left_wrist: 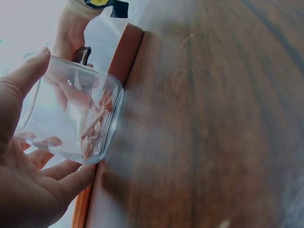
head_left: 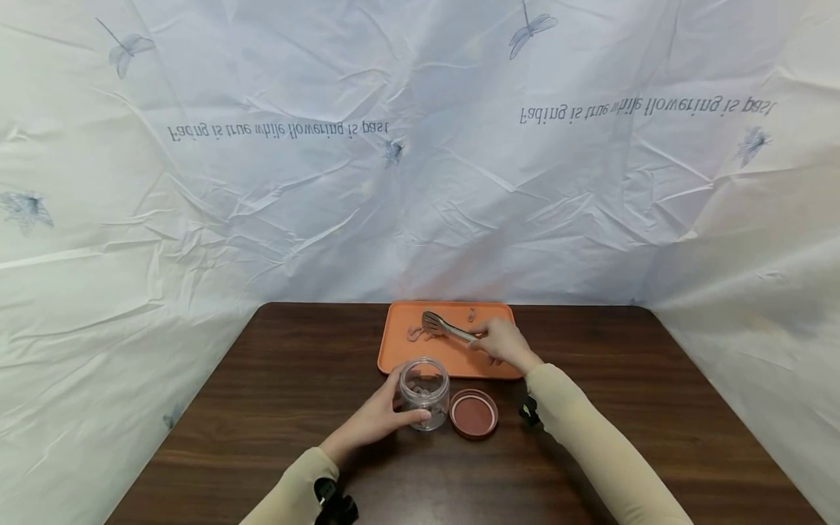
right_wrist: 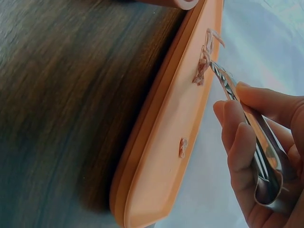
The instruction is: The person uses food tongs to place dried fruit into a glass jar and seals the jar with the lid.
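Note:
My left hand [head_left: 375, 417] grips a clear, open-topped jar [head_left: 441, 405] round its side, thumb across the front. Through its wall, in the left wrist view, several thin, brownish twisted strips [left_wrist: 97, 122] lie at the bottom. A pair of metal tongs [head_left: 453, 330] is held in my right hand [head_left: 507, 343], its tips pointing down and left over the orange tray [head_left: 394, 354]. At those tips, in the right wrist view, lies a small cluster of pinkish-brown twisted strips [right_wrist: 204, 61]. Another small piece [right_wrist: 183, 147] sits apart on the same tray.
Just right of the jar, a reddish-brown round lid [head_left: 474, 414] lies on the dark wooden table [head_left: 315, 350]. The tray stands behind the jar near the table's far edge. A pale printed sheet [head_left: 446, 204] hangs behind and around the table.

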Available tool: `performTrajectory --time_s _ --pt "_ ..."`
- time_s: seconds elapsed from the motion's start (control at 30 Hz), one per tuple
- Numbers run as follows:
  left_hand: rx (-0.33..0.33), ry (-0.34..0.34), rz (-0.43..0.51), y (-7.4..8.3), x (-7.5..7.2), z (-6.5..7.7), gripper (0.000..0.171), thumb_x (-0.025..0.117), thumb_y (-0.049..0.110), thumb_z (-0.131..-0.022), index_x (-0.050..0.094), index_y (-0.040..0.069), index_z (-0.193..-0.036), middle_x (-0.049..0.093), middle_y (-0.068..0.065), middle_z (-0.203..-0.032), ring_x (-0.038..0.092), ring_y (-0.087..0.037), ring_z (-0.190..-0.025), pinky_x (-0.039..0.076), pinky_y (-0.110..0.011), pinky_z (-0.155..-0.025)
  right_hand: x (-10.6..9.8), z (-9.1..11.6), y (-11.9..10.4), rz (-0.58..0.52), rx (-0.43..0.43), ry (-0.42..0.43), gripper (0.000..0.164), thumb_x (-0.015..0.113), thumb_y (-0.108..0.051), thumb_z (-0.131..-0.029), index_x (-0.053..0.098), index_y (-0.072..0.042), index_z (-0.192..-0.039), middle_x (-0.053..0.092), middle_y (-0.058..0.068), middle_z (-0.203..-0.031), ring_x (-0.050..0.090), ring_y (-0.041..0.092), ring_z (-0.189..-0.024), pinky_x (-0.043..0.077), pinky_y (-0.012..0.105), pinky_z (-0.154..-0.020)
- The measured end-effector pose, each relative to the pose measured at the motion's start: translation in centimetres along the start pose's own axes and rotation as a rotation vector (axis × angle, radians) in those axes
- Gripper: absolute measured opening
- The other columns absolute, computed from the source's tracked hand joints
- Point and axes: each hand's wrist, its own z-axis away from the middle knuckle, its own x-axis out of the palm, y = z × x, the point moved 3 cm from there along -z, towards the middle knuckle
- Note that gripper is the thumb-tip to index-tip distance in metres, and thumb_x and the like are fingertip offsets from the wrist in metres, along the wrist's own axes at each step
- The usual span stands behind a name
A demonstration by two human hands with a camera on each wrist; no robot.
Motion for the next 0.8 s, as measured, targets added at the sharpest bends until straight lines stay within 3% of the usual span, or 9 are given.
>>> performTrajectory --time_s 0.23,0.57,0.8 --pt "0.003 -0.009 0.016 0.2 -0.2 -0.2 0.091 0.077 0.027 -0.093 0.017 0.016 -0.161 0.038 -0.014 -0.154 0.041 -0.036 -0.140 0.046 -0.051 -0.107 0.1 -0.1 0.1 -0.010 -0.024 0.008 0.039 0.076 -0.019 -0.093 0.070 -0.009 -0.130 0.074 0.011 -0.085 0.060 0.031 -0.050 0.052 0.040 -0.046" --pt "0.000 -0.010 0.005 -0.1 -0.3 -0.3 0.093 0.077 0.029 -0.092 0.016 0.015 -0.161 0.038 -0.014 -0.155 0.041 -0.035 -0.140 0.046 -0.051 -0.107 0.8 -0.8 -0.9 0.007 -0.061 0.033 0.042 0.077 -0.025 -0.092 0.070 -0.009 -0.130 0.068 0.015 -0.065 0.056 0.022 -0.043 0.045 0.029 -0.041" --pt "0.000 -0.015 0.004 -0.2 -0.3 -0.4 0.093 0.077 0.030 -0.092 0.016 0.017 -0.161 0.038 -0.013 -0.155 0.042 -0.034 -0.140 0.046 -0.051 -0.107 1.9 -1.2 -1.6 0.019 -0.043 0.014 0.043 0.077 -0.028 -0.092 0.069 -0.011 -0.131 0.073 0.006 -0.074 0.063 0.029 -0.051 0.046 0.030 -0.043"
